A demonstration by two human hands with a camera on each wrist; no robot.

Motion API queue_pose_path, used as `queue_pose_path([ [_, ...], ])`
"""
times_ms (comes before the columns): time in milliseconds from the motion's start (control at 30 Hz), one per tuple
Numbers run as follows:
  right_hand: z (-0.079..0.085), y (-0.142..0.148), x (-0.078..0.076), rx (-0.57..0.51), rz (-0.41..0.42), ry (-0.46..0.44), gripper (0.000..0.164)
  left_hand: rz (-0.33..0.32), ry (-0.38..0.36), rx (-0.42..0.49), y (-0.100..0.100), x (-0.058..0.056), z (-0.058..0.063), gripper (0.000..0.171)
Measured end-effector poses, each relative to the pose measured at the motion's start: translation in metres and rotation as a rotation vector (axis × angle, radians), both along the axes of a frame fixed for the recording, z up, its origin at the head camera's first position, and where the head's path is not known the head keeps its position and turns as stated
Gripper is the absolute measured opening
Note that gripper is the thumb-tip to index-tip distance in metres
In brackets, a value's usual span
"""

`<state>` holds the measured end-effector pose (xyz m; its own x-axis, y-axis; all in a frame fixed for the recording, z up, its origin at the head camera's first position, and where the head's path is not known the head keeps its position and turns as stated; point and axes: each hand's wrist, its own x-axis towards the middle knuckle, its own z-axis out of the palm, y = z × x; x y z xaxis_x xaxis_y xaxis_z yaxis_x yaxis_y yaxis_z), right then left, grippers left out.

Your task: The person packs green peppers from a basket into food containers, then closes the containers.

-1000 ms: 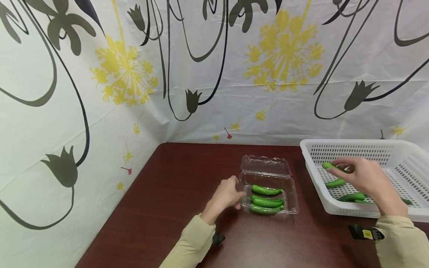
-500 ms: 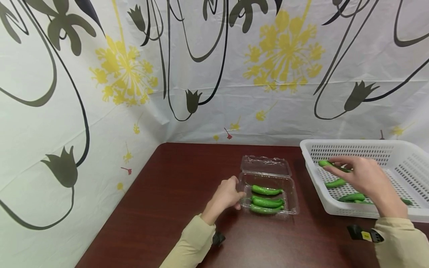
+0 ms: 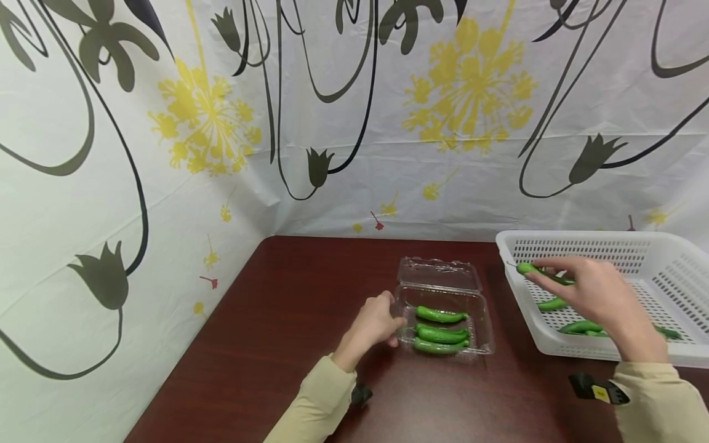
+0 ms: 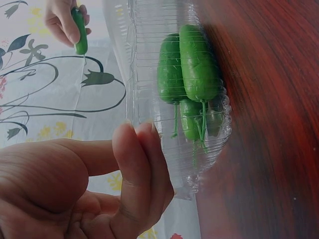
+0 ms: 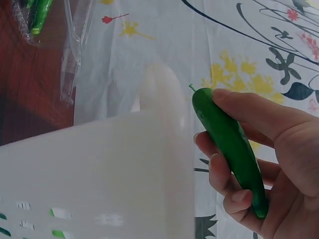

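Observation:
My right hand (image 3: 600,292) grips a green chili pepper (image 5: 229,144) above the white basket (image 3: 520,307). Its thin stem points left, and the fingers cover part of its length in the head view. At the left side of an opened clear plastic clamshell container (image 3: 484,320), my left hand (image 3: 372,320) pinches the rim; the exact contact is partly hidden. Several green chili peppers (image 3: 440,335) lie side by side inside the container. In the left wrist view, their stems show through the ribbed clear wall.
Several more chili peppers (image 3: 578,326) lie in the basket, partly behind my right forearm. The container's lid (image 3: 440,274) leans back towards the wall. A patterned white sheet (image 3: 343,215) borders the dark red table (image 3: 310,277) at the back and left.
My right hand has moved slightly left with the chili pepper, towards the basket's left rim. The left hand and the container have stayed in place.

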<state>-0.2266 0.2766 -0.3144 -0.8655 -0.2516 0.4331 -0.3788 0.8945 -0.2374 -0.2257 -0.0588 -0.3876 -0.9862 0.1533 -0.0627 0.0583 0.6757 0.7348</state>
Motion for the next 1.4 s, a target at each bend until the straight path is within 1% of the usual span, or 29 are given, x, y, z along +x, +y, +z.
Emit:
queue_pose_path([
  [167, -0.001, -0.004, 0.000, 0.021, 0.021, 0.050, 0.034, -0.004, 0.007, -0.002, 0.000, 0.000, 0.000, 0.043],
  [367, -0.002, -0.013, 0.000, 0.033, 0.056, 0.073, 0.033, -0.003, 0.010, -0.001, 0.000, 0.000, 0.000, 0.042],
  [500, -0.004, -0.018, 0.000, 0.030, 0.105, 0.118, 0.031, -0.002, 0.006, 0.005, 0.000, 0.001, 0.001, 0.042],
  [633, -0.005, -0.020, 0.002, 0.019, 0.116, 0.148, 0.031, -0.003, 0.004, 0.012, 0.001, 0.001, 0.001, 0.041],
  [800, -0.006, -0.024, 0.002, -0.007, 0.116, 0.159, 0.028, -0.002, 0.000, 0.018, 0.001, 0.001, 0.001, 0.040],
  [1033, -0.009, -0.031, 0.001, -0.019, 0.166, 0.198, 0.029, -0.001, 0.006, 0.019, 0.001, 0.001, 0.001, 0.039],
  [1200, -0.010, -0.036, 0.002, -0.018, 0.173, 0.182, 0.029, -0.001, 0.004, 0.016, 0.001, 0.001, 0.001, 0.040],
  [1400, -0.011, -0.044, 0.003, -0.028, 0.190, 0.186, 0.027, -0.002, -0.002, 0.014, 0.000, 0.001, 0.001, 0.039],
])
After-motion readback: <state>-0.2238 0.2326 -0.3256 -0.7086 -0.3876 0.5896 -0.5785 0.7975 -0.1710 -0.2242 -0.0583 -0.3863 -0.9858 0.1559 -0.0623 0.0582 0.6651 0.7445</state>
